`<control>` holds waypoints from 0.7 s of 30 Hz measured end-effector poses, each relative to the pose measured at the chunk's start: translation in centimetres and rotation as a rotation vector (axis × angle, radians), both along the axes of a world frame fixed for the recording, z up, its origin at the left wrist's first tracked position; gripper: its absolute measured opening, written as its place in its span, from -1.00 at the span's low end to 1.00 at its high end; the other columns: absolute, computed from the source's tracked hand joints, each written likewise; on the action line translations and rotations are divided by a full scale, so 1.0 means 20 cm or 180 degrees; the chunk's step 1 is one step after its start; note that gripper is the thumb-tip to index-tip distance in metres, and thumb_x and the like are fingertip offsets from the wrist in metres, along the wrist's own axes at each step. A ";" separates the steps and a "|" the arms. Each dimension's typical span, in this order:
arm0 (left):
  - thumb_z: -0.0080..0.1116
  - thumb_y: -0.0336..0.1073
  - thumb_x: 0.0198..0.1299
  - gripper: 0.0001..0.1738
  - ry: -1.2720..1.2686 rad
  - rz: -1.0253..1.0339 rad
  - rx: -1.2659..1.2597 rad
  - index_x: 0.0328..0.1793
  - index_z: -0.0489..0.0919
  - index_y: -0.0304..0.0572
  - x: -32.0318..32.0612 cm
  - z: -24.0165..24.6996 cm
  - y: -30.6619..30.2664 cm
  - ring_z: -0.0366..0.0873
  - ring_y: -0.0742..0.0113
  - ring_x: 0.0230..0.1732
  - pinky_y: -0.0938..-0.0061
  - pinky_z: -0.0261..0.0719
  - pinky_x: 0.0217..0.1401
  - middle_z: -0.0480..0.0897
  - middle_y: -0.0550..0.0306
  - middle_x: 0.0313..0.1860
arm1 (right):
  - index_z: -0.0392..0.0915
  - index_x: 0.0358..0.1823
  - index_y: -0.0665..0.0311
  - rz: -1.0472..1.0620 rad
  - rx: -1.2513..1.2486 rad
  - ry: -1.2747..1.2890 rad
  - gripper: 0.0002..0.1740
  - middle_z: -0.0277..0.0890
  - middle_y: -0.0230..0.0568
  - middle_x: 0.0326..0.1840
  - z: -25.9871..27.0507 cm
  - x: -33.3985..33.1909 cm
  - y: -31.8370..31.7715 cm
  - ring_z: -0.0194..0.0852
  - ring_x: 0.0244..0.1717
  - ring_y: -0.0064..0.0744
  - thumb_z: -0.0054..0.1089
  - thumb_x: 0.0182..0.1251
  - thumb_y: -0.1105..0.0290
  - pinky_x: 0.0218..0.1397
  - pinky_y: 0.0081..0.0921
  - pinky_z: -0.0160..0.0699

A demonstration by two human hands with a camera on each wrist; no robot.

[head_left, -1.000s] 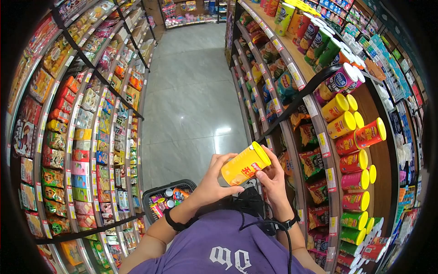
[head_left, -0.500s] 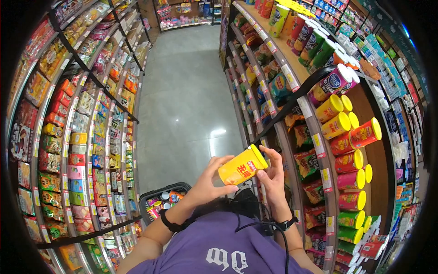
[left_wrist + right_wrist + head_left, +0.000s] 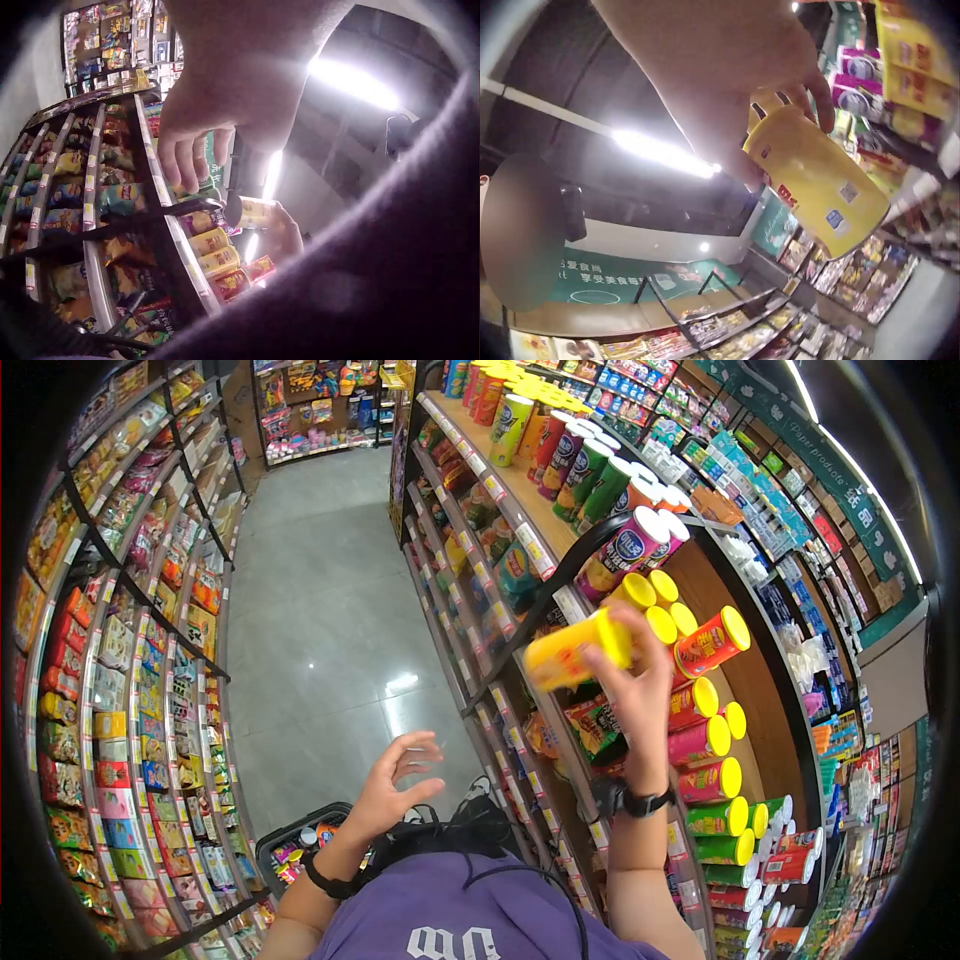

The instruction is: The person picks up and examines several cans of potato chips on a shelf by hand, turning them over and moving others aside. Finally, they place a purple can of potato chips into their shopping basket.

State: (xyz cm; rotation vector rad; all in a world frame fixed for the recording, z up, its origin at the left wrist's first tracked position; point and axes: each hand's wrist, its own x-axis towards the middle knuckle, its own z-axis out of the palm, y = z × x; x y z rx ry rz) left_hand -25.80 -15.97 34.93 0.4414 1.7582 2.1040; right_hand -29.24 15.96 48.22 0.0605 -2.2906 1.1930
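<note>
My right hand (image 3: 643,695) grips a yellow chip canister (image 3: 562,653) around its lid end, holding it tilted beside the shelf on the right. In the right wrist view the thumb and fingers close around the canister's (image 3: 821,184) end, with its side label showing. Just past that hand stand more yellow canisters (image 3: 660,625) and a red canister (image 3: 712,644). My left hand (image 3: 393,785) is held in front of the body, fingers loosely bent with nothing in them. In the left wrist view its fingers (image 3: 187,161) hang apart from the shelf.
A dark shopping basket (image 3: 268,848) with several colourful packs is at the lower left. Chip tubes with white lids (image 3: 590,480) line the right shelf top, behind a black rail (image 3: 560,575). A snack shelf (image 3: 130,730) runs along the left; tiled floor (image 3: 320,590) lies between.
Both hands held the yellow canister earlier. The left hand has let go, and the right hand has carried it up and right toward the shelf. The head view has turned right.
</note>
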 end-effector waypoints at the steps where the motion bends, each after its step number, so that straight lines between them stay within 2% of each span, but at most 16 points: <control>1: 0.42 -0.42 0.19 -0.34 -0.0009 -0.0084 -0.0090 0.42 0.43 -0.20 0.00 -0.01 -0.01 0.62 0.24 0.24 0.29 0.53 0.32 0.60 0.04 0.17 | 0.55 0.15 0.29 -0.0195 -0.0146 0.0048 -0.51 0.58 -0.09 0.31 0.07 -0.04 0.04 0.54 0.28 -0.27 0.51 0.20 0.40 0.40 -0.35 0.44; 2: 0.42 -0.42 0.19 -0.34 0.0002 -0.0082 -0.0074 0.42 0.43 -0.20 -0.01 -0.02 -0.01 0.62 0.24 0.24 0.29 0.53 0.32 0.60 0.04 0.17 | 0.55 0.14 0.31 -0.0426 -0.0029 0.0254 -0.52 0.60 -0.12 0.27 0.12 -0.09 0.10 0.56 0.26 -0.27 0.49 0.21 0.41 0.36 -0.36 0.48; 4: 0.36 -0.41 0.24 -0.58 -0.0071 -0.0121 -0.0024 0.23 0.59 -0.26 -0.01 -0.02 -0.02 0.68 0.27 0.09 0.32 0.55 0.29 0.69 0.10 -0.03 | 0.56 0.12 0.31 -0.0699 0.0274 0.0503 -0.55 0.62 -0.12 0.24 0.22 -0.17 0.18 0.57 0.25 -0.28 0.48 0.22 0.39 0.31 -0.36 0.52; 6: 0.35 -0.41 0.25 -0.63 -0.0082 -0.0101 0.0013 0.19 0.61 -0.27 -0.01 -0.05 -0.03 0.68 0.29 0.06 0.33 0.55 0.27 0.70 0.11 -0.08 | 0.57 0.11 0.32 -0.0830 0.0343 0.0540 -0.55 0.63 -0.11 0.23 0.23 -0.26 0.27 0.59 0.24 -0.25 0.48 0.22 0.37 0.30 -0.35 0.52; 7: 0.34 -0.41 0.26 -0.67 -0.0099 -0.0087 0.0036 0.15 0.63 -0.27 0.00 -0.06 -0.04 0.68 0.30 0.02 0.35 0.56 0.25 0.70 0.12 -0.12 | 0.59 0.09 0.33 -0.1091 0.0760 0.0675 -0.55 0.63 -0.09 0.22 0.22 -0.31 0.31 0.60 0.23 -0.18 0.49 0.21 0.34 0.30 -0.32 0.52; 8: 0.34 -0.41 0.26 -0.67 -0.0100 -0.0061 0.0050 0.15 0.63 -0.27 0.00 -0.06 -0.05 0.68 0.30 0.02 0.35 0.56 0.25 0.70 0.12 -0.12 | 0.60 0.07 0.34 -0.1345 0.1177 0.0811 -0.55 0.63 -0.07 0.20 0.20 -0.35 0.35 0.61 0.22 -0.11 0.49 0.20 0.31 0.30 -0.29 0.52; 11: 0.33 -0.40 0.27 -0.68 -0.0187 0.0058 0.0048 0.14 0.63 -0.28 0.01 -0.08 -0.08 0.68 0.32 0.00 0.36 0.56 0.24 0.71 0.13 -0.14 | 0.63 0.03 0.35 -0.1621 0.1557 0.0928 -0.56 0.62 -0.04 0.19 0.17 -0.44 0.44 0.59 0.21 0.00 0.51 0.19 0.27 0.32 -0.25 0.51; 13: 0.36 -0.35 0.28 -0.67 -0.0239 0.0116 0.0038 0.15 0.64 -0.27 0.01 -0.10 -0.11 0.66 0.37 0.01 0.40 0.56 0.23 0.71 0.14 -0.09 | 0.67 0.03 0.34 -0.1658 0.1530 0.0938 -0.56 0.60 -0.02 0.24 0.16 -0.47 0.47 0.58 0.25 0.01 0.50 0.20 0.23 0.33 -0.23 0.50; 21: 0.35 -0.34 0.30 -0.69 -0.0270 0.0353 0.0000 0.12 0.65 -0.29 0.00 -0.11 -0.18 0.69 0.37 -0.04 0.42 0.57 0.20 0.73 0.13 -0.14 | 0.68 0.06 0.33 -0.1830 0.1692 0.0724 -0.53 0.59 -0.05 0.27 0.15 -0.54 0.55 0.57 0.27 0.01 0.48 0.25 0.15 0.33 -0.23 0.50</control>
